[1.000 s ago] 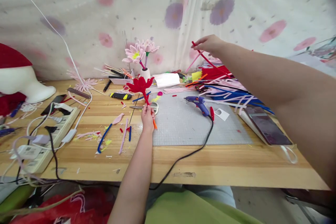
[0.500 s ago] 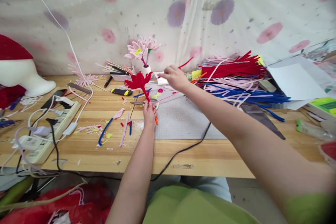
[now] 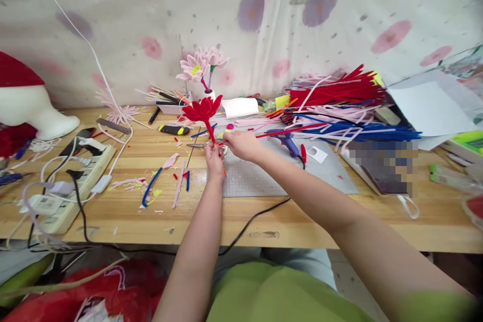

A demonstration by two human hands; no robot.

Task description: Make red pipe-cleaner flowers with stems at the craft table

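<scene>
A red flower (image 3: 203, 110) made of fuzzy stems stands upright in my left hand (image 3: 215, 160), whose fingers are closed round its stem. Close beside it, my right hand (image 3: 240, 145) is closed on a long red pipe cleaner (image 3: 285, 131), which trails off to the right. The fingertips of my right hand are by the flower's stem, just above my left hand. An orange end (image 3: 225, 171) pokes out below the left fingers. Scissors (image 3: 196, 146) lie partly hidden behind my hands.
A blue glue gun (image 3: 289, 143) rests on the grey cutting mat (image 3: 260, 181), its black cord crossing the table front. Bundled pipe cleaners (image 3: 335, 93) are heaped at the back right. Pink flowers (image 3: 196, 68) stand behind, a power strip (image 3: 75, 196) at left, and a phone-like dark object (image 3: 373, 161) at right.
My right hand has come down and toward my left hand, bringing the red pipe cleaner to the flower's stem. The glue gun is now uncovered. My left hand has stayed nearly in place.
</scene>
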